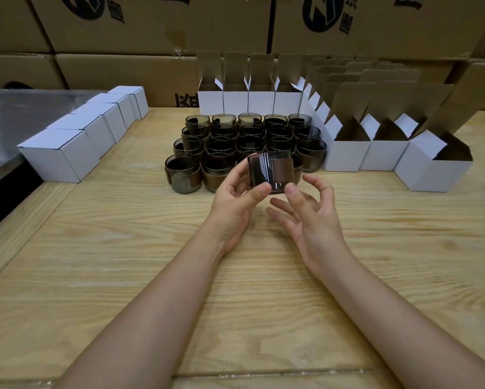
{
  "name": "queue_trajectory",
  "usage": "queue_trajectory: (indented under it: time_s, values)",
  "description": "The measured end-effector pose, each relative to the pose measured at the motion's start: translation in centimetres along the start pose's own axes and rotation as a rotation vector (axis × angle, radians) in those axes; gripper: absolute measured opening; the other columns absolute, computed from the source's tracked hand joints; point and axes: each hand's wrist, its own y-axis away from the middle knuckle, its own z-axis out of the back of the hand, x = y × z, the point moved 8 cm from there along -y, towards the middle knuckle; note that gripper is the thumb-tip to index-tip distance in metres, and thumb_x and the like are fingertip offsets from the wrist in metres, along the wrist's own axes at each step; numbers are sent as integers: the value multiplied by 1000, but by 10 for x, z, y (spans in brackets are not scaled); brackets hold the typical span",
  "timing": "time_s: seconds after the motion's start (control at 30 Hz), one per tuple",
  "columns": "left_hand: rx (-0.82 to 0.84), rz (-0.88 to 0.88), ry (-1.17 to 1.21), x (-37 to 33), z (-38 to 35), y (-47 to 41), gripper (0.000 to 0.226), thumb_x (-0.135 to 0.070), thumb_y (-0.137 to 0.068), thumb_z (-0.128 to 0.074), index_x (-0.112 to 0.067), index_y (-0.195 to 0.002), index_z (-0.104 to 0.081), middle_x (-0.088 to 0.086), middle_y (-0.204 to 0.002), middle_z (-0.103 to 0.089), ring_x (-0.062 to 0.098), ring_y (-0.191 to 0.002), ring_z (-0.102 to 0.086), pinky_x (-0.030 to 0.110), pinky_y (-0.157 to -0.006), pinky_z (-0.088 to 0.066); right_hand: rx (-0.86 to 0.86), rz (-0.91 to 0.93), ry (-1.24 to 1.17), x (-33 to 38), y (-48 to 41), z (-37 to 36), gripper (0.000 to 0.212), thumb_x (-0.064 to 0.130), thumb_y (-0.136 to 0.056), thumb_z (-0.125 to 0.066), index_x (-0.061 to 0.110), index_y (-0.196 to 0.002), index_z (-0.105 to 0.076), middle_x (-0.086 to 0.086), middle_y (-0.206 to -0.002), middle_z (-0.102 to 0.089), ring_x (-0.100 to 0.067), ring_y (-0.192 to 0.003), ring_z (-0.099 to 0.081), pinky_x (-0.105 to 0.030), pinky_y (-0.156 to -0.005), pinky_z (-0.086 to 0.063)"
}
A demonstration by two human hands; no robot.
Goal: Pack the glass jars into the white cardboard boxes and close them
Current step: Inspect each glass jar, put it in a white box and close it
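Note:
A dark smoked glass jar [272,171] with a brown band is lifted above the wooden table, lying on its side. My left hand [235,197] grips it with thumb and fingers curled round its left side. My right hand [305,209] touches its lower right edge with the thumb tip, the other fingers spread and relaxed. Behind the jar stand several more jars [224,144] in rows. Open white boxes [345,155] with raised flaps stand to the right and at the back [235,101]. Closed white boxes [58,158] line the left.
The wooden table [123,248] stretches in front of me. A metal surface [16,119] lies at the far left. Large brown cartons [151,29] are stacked along the back wall.

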Motion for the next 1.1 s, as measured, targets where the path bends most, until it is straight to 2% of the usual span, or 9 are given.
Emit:
queue_trajectory:
  time_s: [0.1, 0.2, 0.33, 0.47, 0.6, 0.7, 0.87, 0.97, 1.1]
  values:
    - [10, 4, -64, 3, 0, 0, 119, -38, -33, -97, -7, -136, -46, 11, -121, -61, 23, -118, -55, 29, -97, -46, 30, -8, 6, -3, -2, -1, 64, 28, -59, -76, 25, -114, -45, -24, -126, -56, -32, -104, -65, -38, -87, -56]
    - [36, 0, -128, 6, -2, 0, 101, -16, -46, -91, -11, -136, -47, 9, -121, -61, 24, -118, -57, 32, -97, -49, 53, -18, 1, -7, -4, -1, 61, 25, -62, -75, 22, -116, -47, -14, -110, -69, -26, -100, -69, -33, -86, -56]
    - [75, 30, -75, 6, -7, 1, 127, -44, -34, -96, -13, -144, -40, 15, -130, -57, 23, -119, -56, 37, -107, -42, 89, -63, -175, -7, -6, -3, 53, 25, -75, -66, 13, -123, -47, -11, -100, -73, -24, -94, -70, -33, -84, -57]
    - [136, 119, -55, 10, -10, 3, 129, -53, -42, -92, -7, -148, -33, 20, -138, -50, 25, -123, -51, 36, -107, -37, 127, -171, -274, -11, -4, -7, 43, 30, -83, -58, 6, -118, -56, -20, -106, -69, -27, -97, -69, -31, -78, -58]
    - [204, 155, -71, 14, -13, 5, 90, -49, -52, -90, -6, -123, -55, 13, -113, -65, 22, -108, -62, 36, -101, -46, 176, -219, -299, -17, 0, -11, 36, 34, -87, -55, 7, -111, -59, -23, -105, -69, -29, -97, -68, -32, -79, -58]
    - [166, 153, -80, 12, -11, 4, 85, -47, -52, -90, -5, -118, -57, 15, -110, -65, 23, -103, -64, 38, -99, -48, 192, -238, -283, -18, 1, -13, 41, 36, -90, -53, 5, -117, -58, -24, -108, -68, -29, -98, -68, -32, -79, -57]
    - [29, 59, -46, 8, 0, 1, 39, -9, -77, -72, -4, -112, -57, 10, -102, -68, 18, -96, -66, 29, -93, -51, -22, -161, 71, -17, -6, 6, 37, 39, -96, -49, 9, -116, -57, -16, -105, -70, -30, -91, -71, -36, -76, -59]
    - [-46, 12, -69, 5, 4, -1, 56, -10, -67, -80, -4, -117, -54, 7, -101, -69, 20, -99, -65, 35, -100, -48, -102, -22, 168, -4, -6, 12, 39, 45, -80, -62, 19, -108, -55, -8, -109, -63, -26, -94, -68, -35, -77, -59]
    - [-74, -18, -154, 6, 4, -1, 124, -46, -27, -97, 1, -130, -45, 15, -116, -64, 22, -107, -63, 34, -97, -50, 7, 53, 161, 1, -4, 2, 55, 46, -63, -68, 25, -112, -55, -9, -116, -64, -25, -102, -67, -32, -79, -57]
